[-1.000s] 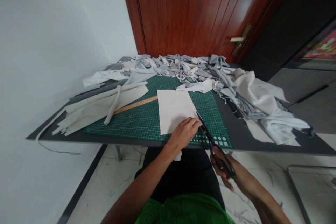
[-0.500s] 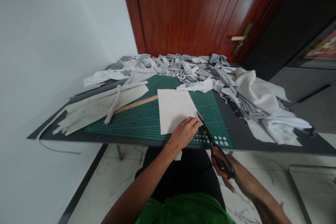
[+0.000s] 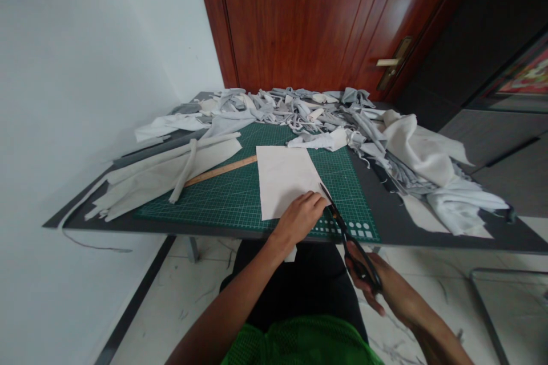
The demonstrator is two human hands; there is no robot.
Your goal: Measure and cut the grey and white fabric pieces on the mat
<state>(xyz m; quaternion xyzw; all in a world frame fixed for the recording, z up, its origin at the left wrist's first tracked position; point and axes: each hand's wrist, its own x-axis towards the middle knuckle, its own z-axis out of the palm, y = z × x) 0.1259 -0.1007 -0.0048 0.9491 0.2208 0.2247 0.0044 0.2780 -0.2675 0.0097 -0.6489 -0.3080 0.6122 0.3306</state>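
Note:
A white piece of fabric [image 3: 282, 174] lies flat on the green cutting mat [image 3: 226, 199]. My left hand [image 3: 302, 214] is closed over its lower right part, fingers together and curled at the fabric's edge. In my right hand [image 3: 363, 274] is a pair of black scissors [image 3: 342, 228], held by the handles just past the table's front edge. Their blades point up and left along the fabric's right edge, close by my left fingertips. Whether cloth sits between the blades is too small to tell.
A wooden ruler [image 3: 220, 171] lies left of the fabric, partly under long pale cloth strips [image 3: 166, 177]. Grey and white scraps [image 3: 295, 108] are heaped along the back. More crumpled cloth [image 3: 423, 151] covers the right side of the dark table [image 3: 381, 211]. A wooden door [image 3: 308, 23] stands behind.
The scissor handles have come slightly closer together in my right hand. My left hand and the fabric stay in nearly the same place.

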